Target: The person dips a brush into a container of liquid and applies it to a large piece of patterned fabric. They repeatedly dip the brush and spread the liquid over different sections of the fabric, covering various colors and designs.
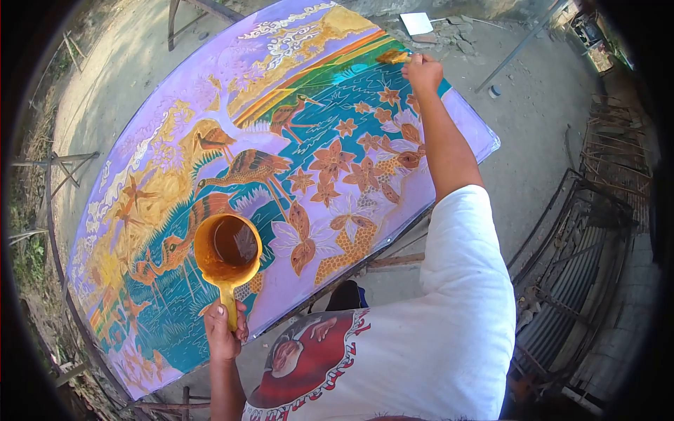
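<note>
A yellow plastic dipper (208, 261) with brown liquid (236, 242) inside is in my left hand (226, 328), fingers wrapped around its handle. It is held over the near left part of a large painted cloth (281, 309). At the far right edge of the cloth, my right hand (423, 72) grips a paintbrush (392, 57). The brush's brown-stained bristles lie over the green band of the picture. Birds (250, 168), orange flowers (333, 160) and teal water cover much of the cloth, with lilac and gold areas around them.
The cloth is stretched over a frame with a curved far side, above concrete ground. Wooden supports (70, 160) stand at the left. A white square (417, 24) lies beyond the cloth. Corrugated metal sheets (572, 295) and metal bars are at the right, with a slanted pole (523, 45) farther back.
</note>
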`<state>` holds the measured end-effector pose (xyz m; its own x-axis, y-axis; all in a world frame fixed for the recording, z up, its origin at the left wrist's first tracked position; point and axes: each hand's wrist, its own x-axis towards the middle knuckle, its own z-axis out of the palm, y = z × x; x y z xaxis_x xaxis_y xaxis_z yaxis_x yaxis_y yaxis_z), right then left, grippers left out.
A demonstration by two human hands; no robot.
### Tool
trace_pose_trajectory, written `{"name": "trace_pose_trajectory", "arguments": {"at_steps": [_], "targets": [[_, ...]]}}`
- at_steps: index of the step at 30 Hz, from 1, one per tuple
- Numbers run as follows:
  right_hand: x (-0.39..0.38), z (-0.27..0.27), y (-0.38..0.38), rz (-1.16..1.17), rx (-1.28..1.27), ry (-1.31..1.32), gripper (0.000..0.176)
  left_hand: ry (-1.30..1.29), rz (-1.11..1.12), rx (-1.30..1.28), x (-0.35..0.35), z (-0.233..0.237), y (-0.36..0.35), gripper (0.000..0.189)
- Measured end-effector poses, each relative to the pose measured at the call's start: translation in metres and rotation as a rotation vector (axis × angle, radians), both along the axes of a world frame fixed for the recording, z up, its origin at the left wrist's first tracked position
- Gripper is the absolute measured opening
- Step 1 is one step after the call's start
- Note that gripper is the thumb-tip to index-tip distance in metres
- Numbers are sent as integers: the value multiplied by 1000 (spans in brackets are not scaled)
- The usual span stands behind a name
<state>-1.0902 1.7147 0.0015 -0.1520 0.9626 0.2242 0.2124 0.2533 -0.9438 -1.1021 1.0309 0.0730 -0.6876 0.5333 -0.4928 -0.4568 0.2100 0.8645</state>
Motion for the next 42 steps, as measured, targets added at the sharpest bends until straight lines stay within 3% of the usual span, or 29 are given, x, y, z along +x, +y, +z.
{"name": "trace_pose_trajectory", "arguments": {"at_steps": [4, 6, 9, 13, 15, 18, 19, 21, 25, 27, 28, 30, 34, 36, 39, 42], "targets": [[4, 3, -10, -34, -104, 21, 24, -5, -1, 8, 2, 0, -2, 64], [-2, 4, -33, 200, -285, 83, 24, -10, 1, 9, 4, -1, 0, 64], [-4, 3, -37, 258, -324, 109, 24, -25, 0, 2, 5, 0, 1, 64], [-2, 2, -28, 68, -106, 107, 23, -21, 1, 11, 7, -1, 0, 63], [-5, 2, -39, 163, -348, 203, 23, -18, -7, 22, 7, -1, 1, 63], [-13, 9, -57, 256, -432, 161, 23, -22, -9, 9, 8, 1, 2, 62], [-14, 1, -50, 256, -436, 160, 23, -24, -9, 0, 8, 1, 2, 62], [-17, -14, -24, 144, -167, 210, 23, -26, -10, -8, 9, 1, 2, 62], [-24, -8, -21, 50, -212, 131, 24, -19, -17, 6, 8, 2, 1, 61], [-22, -1, -24, 392, -399, 91, 25, -26, -8, -1, 9, 2, 1, 61], [-21, -3, -20, 395, -403, 86, 25, -26, -11, -3, 9, 2, 1, 61], [-20, -1, -11, 119, -128, 65, 27, -25, -9, -6, 9, 2, -2, 62], [-17, 4, -25, 101, -169, 34, 27, 1, 4, 13, 10, -2, -6, 61], [-19, 13, -50, 312, -365, 114, 26, 0, 8, 15, 9, -2, -6, 62], [-17, 16, -63, 209, -162, 55, 27, -23, -2, 15, 9, 1, -7, 61], [-18, 13, -82, 167, -176, 57, 26, -20, 3, 12, 8, 2, -5, 61]]}}
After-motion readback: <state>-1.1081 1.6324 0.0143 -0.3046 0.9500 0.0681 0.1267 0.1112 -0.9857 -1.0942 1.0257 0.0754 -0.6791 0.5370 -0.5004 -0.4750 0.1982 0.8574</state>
